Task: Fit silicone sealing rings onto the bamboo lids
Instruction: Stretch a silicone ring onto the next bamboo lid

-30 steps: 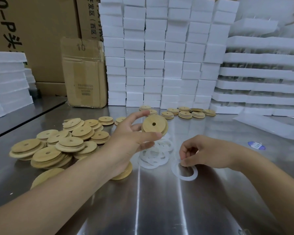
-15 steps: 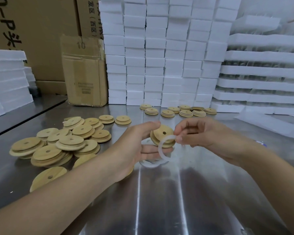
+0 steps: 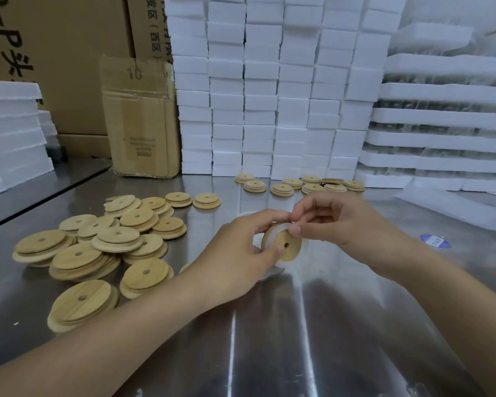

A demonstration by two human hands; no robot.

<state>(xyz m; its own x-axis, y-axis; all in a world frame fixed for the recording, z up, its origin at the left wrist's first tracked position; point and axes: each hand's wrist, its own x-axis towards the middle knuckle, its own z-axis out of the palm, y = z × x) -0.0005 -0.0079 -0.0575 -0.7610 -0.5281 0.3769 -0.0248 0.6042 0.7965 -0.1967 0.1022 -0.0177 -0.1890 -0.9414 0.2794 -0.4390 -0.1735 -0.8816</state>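
Observation:
My left hand [image 3: 241, 247] grips a round bamboo lid [image 3: 287, 248] with a centre hole, held on edge above the steel table. A white silicone ring [image 3: 277, 230] sits around the lid's raised step. My right hand [image 3: 335, 222] pinches that ring at the lid's top edge. A heap of bare bamboo lids [image 3: 103, 242] lies on the left of the table. Several lids with rings [image 3: 298, 185] lie in a row at the back. The loose rings on the table are mostly hidden behind my hands.
Stacks of white foam boxes [image 3: 269, 90] wall off the back and right. A cardboard box [image 3: 139, 118] stands at the back left, with foam trays [image 3: 12, 133] at the far left. A blue sticker [image 3: 431, 241] lies on the steel table [image 3: 269, 339].
My right hand lifted a ring from the table and brought it onto the lid. My left hand turned the lid toward the right hand and lowered it slightly.

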